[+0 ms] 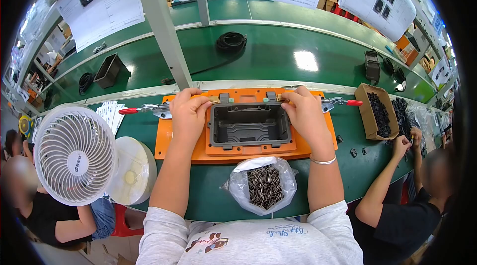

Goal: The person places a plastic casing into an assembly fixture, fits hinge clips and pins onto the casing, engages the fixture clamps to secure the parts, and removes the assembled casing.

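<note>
A dark grey plastic box [250,128], open at the top, sits in an orange fixture [176,146] in front of me. At the fixture's back left, my left hand [189,112] closes its thumb and fingers at a small brass-coloured block [214,99]. My right hand [306,114] is pinched at a matching brass-coloured block [283,97] by the box's back right corner, partly hidden by the fingers. Red-handled toggle clamps [128,111] [354,103] stick out on both sides. Nearest my body, a clear plastic bag [239,193] holds many small metal pins or screws [265,186].
A white fan [74,155] stands at left. A cardboard box [365,118] of small black parts is at right, near a co-worker's hands [408,140]. Behind a metal post [164,21], the green conveyor [278,41] carries a coiled black cable [231,42] and dark boxes [108,71].
</note>
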A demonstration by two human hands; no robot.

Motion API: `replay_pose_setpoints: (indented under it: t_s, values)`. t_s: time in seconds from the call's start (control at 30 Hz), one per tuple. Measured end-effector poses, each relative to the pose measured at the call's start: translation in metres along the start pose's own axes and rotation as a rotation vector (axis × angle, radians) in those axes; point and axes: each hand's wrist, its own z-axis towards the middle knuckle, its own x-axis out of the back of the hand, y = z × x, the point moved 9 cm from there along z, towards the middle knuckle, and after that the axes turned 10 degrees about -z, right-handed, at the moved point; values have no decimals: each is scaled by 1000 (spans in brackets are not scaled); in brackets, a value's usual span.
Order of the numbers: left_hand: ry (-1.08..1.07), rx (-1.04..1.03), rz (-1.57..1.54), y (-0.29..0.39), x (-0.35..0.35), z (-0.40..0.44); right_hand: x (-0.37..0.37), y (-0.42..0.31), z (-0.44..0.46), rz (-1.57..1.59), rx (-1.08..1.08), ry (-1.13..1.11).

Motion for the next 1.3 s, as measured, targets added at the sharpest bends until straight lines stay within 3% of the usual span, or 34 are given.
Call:
replay_pose_setpoints:
  t_s: [0.33,0.43,0.6,0.63,0.7,0.77,0.87,0.9,0.97,1.07,1.2,1.3]
  values:
    - [49,-77,-58,12,9,-1,4,11,1,101,-28,-52]
    - [7,-110,-43,35,5,0,21,48,1,181,-186,29]
    - [-320,-169,43,75,-45,14,54,135,-21,-129,-453,319]
    - [-377,-208,56,82,-60,17,49,164,-29,-88,-669,166]
    - [-526,-212,137,93,-95,24,49,203,-47,-24,-870,246]
    - [-605,-189,209,94,-122,25,38,240,-61,-47,-860,316]
    - [-750,-131,174,81,-148,22,22,272,-90,581,-1141,583]
    - [-732,-131,119,79,-147,21,24,272,-92,581,-1141,587]
    - [-722,-136,67,80,-146,20,-13,270,-97,1195,-1261,518]
    - [-680,-167,70,84,-143,21,-51,266,-88,1676,-1317,519]
    - [-635,-181,69,80,-145,20,-51,265,-71,1788,-1076,503]
    - [-629,-173,100,80,-146,21,-24,255,-55,1684,-982,551]
